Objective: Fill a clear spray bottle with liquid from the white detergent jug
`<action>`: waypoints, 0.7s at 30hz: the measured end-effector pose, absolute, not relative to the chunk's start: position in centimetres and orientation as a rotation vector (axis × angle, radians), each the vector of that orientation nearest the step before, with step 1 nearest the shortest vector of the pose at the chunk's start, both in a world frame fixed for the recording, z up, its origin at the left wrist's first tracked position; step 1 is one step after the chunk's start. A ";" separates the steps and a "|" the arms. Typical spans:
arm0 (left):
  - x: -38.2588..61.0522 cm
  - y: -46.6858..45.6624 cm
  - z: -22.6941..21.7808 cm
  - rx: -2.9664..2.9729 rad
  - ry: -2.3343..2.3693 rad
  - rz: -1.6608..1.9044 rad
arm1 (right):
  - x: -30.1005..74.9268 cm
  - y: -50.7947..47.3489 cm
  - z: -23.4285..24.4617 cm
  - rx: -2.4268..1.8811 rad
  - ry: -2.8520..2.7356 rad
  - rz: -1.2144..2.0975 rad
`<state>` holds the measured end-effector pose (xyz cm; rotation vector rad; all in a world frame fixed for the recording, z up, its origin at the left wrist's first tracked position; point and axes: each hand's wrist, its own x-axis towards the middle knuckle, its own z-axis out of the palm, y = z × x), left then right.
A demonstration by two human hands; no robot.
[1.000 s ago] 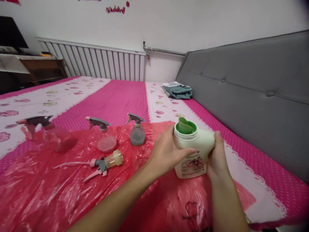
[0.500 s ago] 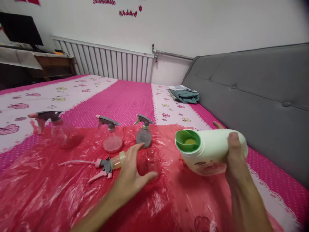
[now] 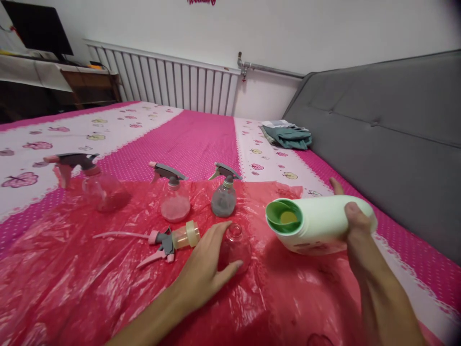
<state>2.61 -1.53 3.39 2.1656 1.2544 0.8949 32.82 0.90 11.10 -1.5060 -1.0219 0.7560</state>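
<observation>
My right hand grips a big pale green bottle, tilted almost onto its side. Its green pouring spout faces left, with yellow visible inside. My left hand curves around a clear, round, open-necked bottle, fingers at its far side and thumb at its front. Left of that hand lies a detached spray head with a yellowish collar and a pink tube. Behind it stand a spray bottle with pinkish contents and one with greyish contents.
A larger clear spray bottle stands at the left. Red plastic sheeting covers the near part of the bed. Folded cloths lie by the grey headboard. A white radiator lines the wall.
My left hand has come in around the clear bottle. The pale green bottle has shifted slightly relative to it, spout still facing left. The view has moved a little left and down.
</observation>
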 end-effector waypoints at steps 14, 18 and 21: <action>1.8 -2.4 3.4 2.416 1.237 1.052 | 31.9 2.2 8.4 -1.347 -1.077 0.838; 1.9 -2.3 3.5 2.446 1.256 1.040 | 32.4 2.6 7.6 -1.394 -1.182 0.703; 1.9 -2.3 3.4 2.458 1.263 1.020 | 32.1 2.5 7.7 -1.412 -1.190 0.614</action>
